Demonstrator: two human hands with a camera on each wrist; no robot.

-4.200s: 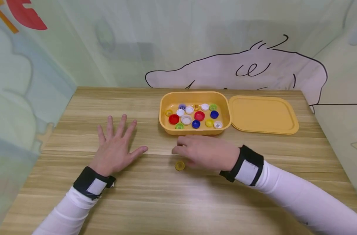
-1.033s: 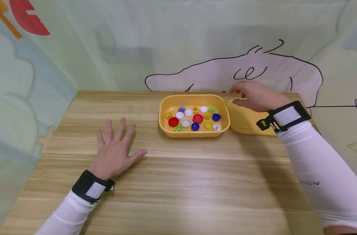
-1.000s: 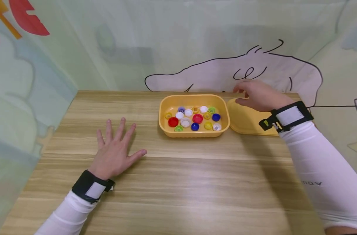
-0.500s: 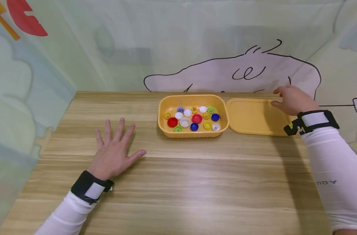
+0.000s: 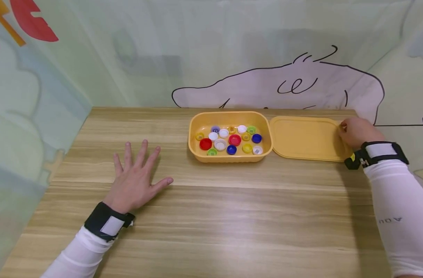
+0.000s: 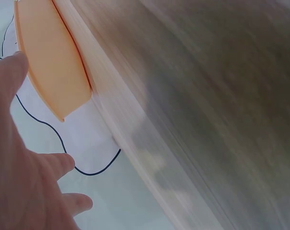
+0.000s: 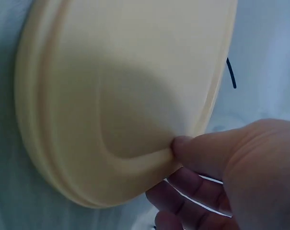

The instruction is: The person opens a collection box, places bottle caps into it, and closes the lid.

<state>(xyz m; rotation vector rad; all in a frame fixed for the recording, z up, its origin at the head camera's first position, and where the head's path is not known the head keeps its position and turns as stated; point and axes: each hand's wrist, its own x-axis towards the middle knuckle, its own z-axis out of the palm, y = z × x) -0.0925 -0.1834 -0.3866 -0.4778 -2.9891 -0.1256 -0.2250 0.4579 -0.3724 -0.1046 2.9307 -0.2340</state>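
Observation:
A flat yellow lid (image 5: pixel 306 138) lies just right of a yellow plastic box (image 5: pixel 228 158). My right hand (image 5: pixel 360 133) is at the lid's right end; in the right wrist view its thumb lies on top of the lid (image 7: pixel 135 110) and the fingers curl beneath the edge, pinching it. Several bottle caps in red, white, blue, green and yellow, among them a red cap (image 5: pixel 206 144), lie spread over the box's floor. My left hand (image 5: pixel 133 185) rests palm down on the table, fingers spread, left of the box, holding nothing.
The wooden table (image 5: pixel 211 224) ends at the back against a curtain (image 5: pixel 135 50) with cartoon drawings. Box and lid stand near that back edge, side by side.
A yellow cap that lay on the table is now in the box. My right hand has moved right, past the lid, and come down to grip its right end. The left hand stays put.

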